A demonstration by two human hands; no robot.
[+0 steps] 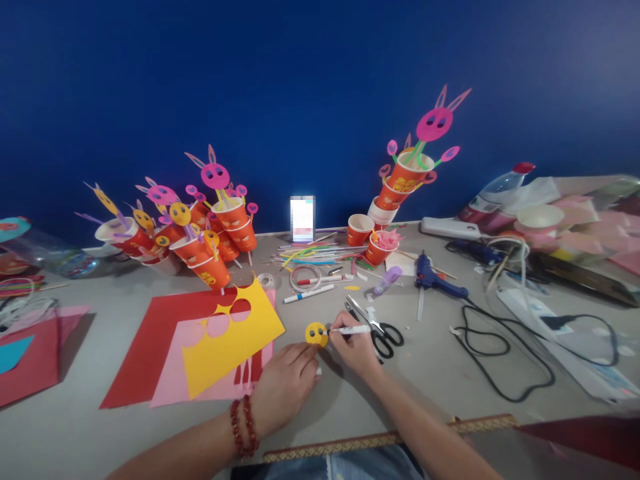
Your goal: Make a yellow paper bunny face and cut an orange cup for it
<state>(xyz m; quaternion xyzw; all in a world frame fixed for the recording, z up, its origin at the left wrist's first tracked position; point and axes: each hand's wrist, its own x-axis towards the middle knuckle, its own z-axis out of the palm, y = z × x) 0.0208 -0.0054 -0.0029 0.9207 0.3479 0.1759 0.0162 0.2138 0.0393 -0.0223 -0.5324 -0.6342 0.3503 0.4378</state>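
Note:
A small round yellow paper face with two dark eyes lies on the grey table. My left hand is over its lower edge, fingers closed together and holding it down. A small white piece pokes out by the left thumb; I cannot make out what it is. My right hand pinches a white marker pen, its tip at the right side of the face. Black-handled scissors lie just right of that hand.
Left of my hands lie cut yellow card and red card. Decorated paper cups stand behind, with another tall stack at right. Pipe cleaners, a capped marker, a blue glue gun and a looping black cable lie around.

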